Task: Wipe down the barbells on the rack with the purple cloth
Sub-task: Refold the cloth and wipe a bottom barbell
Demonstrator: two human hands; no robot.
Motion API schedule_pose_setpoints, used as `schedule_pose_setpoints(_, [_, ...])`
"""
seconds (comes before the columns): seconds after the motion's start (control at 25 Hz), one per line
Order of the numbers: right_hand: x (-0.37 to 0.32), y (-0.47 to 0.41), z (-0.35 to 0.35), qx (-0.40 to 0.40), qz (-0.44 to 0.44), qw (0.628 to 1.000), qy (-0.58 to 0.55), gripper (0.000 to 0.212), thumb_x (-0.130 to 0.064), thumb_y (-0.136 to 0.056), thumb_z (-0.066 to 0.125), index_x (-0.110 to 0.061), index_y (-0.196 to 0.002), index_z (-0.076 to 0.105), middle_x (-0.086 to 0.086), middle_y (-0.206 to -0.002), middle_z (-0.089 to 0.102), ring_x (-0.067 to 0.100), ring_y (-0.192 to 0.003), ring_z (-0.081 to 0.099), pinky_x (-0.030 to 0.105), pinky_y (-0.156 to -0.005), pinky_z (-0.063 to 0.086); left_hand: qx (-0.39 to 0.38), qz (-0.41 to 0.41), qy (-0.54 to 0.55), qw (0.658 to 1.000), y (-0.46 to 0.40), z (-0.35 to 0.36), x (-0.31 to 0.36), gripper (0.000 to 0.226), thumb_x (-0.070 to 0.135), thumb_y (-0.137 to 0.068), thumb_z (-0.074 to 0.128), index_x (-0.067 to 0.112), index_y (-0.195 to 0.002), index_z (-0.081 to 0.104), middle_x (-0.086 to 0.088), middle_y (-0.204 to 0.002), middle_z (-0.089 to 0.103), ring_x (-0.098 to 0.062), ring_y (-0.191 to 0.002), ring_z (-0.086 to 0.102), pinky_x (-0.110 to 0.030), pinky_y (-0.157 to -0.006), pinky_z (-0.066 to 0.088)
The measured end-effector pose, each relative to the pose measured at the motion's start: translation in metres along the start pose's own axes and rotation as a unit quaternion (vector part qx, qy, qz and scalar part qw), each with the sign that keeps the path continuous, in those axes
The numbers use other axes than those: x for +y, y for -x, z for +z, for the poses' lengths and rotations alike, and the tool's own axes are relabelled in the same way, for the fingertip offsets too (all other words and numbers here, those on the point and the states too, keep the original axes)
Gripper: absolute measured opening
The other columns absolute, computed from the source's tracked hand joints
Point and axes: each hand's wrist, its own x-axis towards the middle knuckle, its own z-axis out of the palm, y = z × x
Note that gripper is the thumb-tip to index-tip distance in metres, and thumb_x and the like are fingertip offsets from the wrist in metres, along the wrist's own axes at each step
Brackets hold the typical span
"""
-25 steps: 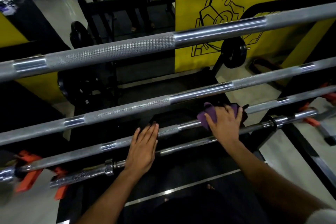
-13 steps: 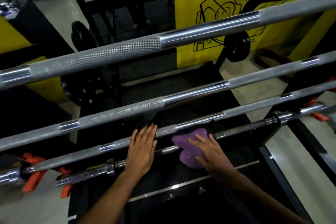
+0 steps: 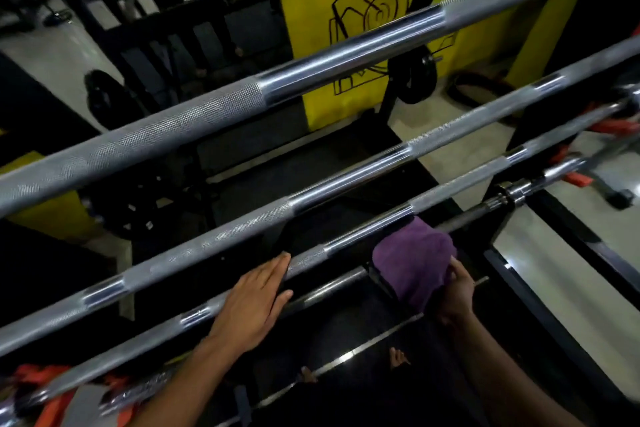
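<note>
Several steel barbells lie side by side across a black rack, slanting up to the right. My left hand rests flat with straight fingers on the second-lowest barbell, thumb near the lowest barbell. The purple cloth is draped over the lowest barbell, just right of centre, hanging down over it. My right hand grips the cloth's lower right edge from below. The top barbell and the one beneath it pass above both hands untouched.
Orange collars sit at the bar ends on the right and others at lower left. A yellow wall panel with a black drawing stands behind. Black weight plates and dark frames stand beyond the rack. Pale floor lies right.
The cloth moved from the second-lowest bar down onto the lowest bar and now slides right along it with my right hand. My left hand stayed on its bar.
</note>
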Motion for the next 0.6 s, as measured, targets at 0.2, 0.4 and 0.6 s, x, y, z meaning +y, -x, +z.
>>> schedule_pose_setpoints(0.2, [0.055,0.018,-0.007,0.070,-0.033,0.997,-0.019,0.023,-0.025,-0.100,0.049,-0.012,-0.105,0.067,0.005,-0.090,0.073,0.018,-0.082,0.070,0.032,-0.065,0.053,-0.031,0.106,0.023,0.994,0.004,-0.005,-0.040,0.064,0.051,-0.105,0.026,0.025,-0.160,0.008,0.010,-0.166,0.008,-0.009,-0.152,0.017,-0.021,-0.121,0.012])
schedule_pose_setpoints(0.4, [0.059,0.066,0.005,0.080,-0.105,0.991,-0.019,0.033,-0.006,-0.106,0.034,-0.011,-0.080,0.054,0.002,-0.071,0.059,-0.003,-0.043,0.058,0.015,-0.041,0.048,-0.003,0.195,0.059,0.979,0.000,-0.011,-0.028,0.059,0.041,-0.104,0.043,0.019,-0.157,0.030,0.001,-0.165,0.021,-0.015,-0.151,0.021,-0.038,-0.122,0.025])
schedule_pose_setpoints(0.6, [0.068,0.085,0.039,0.054,-0.131,0.989,-0.048,0.061,-0.043,-0.104,0.036,-0.014,-0.070,0.079,0.002,-0.080,0.074,0.009,-0.067,0.072,0.019,-0.055,0.057,-0.055,0.228,0.166,0.958,-0.027,-0.030,0.065,0.073,0.066,-0.095,0.034,0.022,-0.154,0.033,0.004,-0.149,0.048,-0.014,-0.134,0.044,-0.035,-0.110,0.037])
